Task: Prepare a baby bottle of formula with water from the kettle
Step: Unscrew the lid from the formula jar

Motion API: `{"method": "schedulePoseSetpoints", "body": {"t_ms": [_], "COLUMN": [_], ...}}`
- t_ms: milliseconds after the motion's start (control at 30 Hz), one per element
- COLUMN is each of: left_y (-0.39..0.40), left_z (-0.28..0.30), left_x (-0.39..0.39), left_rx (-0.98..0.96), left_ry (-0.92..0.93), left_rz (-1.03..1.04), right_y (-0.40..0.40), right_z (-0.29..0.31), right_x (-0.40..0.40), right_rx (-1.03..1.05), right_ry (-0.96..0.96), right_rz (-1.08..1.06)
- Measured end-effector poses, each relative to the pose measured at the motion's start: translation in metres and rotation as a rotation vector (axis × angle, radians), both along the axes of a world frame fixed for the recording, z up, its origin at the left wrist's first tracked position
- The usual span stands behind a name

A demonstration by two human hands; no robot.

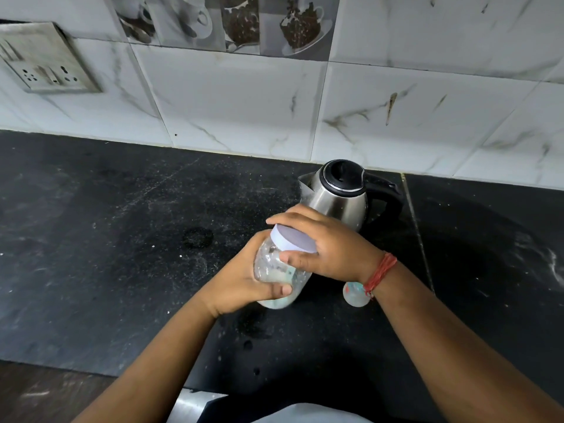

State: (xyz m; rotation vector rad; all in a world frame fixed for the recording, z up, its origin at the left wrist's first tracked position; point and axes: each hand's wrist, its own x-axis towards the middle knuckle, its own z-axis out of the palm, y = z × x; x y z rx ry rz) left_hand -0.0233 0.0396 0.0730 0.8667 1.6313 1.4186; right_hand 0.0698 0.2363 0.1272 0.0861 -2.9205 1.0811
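Clear plastic jar (276,277) with a white screw lid (294,239), wet-looking droplets clinging to the inside wall, a pale whitish layer sitting in the lower end. Jar is being held in the air just above the desk (122,239), in front of the kettle (338,193). Left hand (244,280) is gripping the jar body from below and behind, thumb curling across the front. Right hand (329,248) is wrapping its fingers and thumb round the lid rim; a red thread band (380,271) is sitting on that wrist. Kettle is standing upright, brushed steel, black lid and handle, spout facing left, handle to the right. A small clear rounded item (355,296), partly hidden under the right wrist, is lying on the desk; cannot tell what it is. Desk is dark speckled stone, dusty and scuffed, a seam running past the kettle. Behind it, white marbled wall tiles (244,102), a printed tile strip of coffee cups (225,19) and a grimy switch-and-socket plate (45,59) at upper left. Jar's long axis is tilting, lid end pointing up and right toward the kettle, base down toward the left.
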Motion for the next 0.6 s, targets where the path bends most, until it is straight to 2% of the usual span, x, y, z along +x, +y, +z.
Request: {"method": "schedulePoseSetpoints", "body": {"t_ms": [100,233,300,500,600], "left_y": [0.0,0.002,0.002,0.001,0.002], "left_z": [0.0,-0.002,-0.004,-0.005,-0.002], "left_x": [-0.002,-0.005,-0.005,-0.002,-0.001], "left_rx": [-0.045,-0.051,-0.052,-0.049,-0.045], "left_ry": [0.11,0.218,0.243,0.238,0.26], "left_rz": [0.065,0.125,0.124,0.11,0.115], "right_y": [0.006,-0.008,-0.016,-0.011,-0.013], "right_z": [0.003,-0.008,-0.015,-0.01,-0.014], "right_x": [-0.001,0.002,0.004,0.013,0.011], "right_rx": [0.011,0.071,-0.007,-0.364,-0.242], "right_ry": [-0.107,-0.089,-0.078,-0.107,-0.04], "right_rz": [-0.02,-0.268,-0.32,-0.164,-0.297]}}
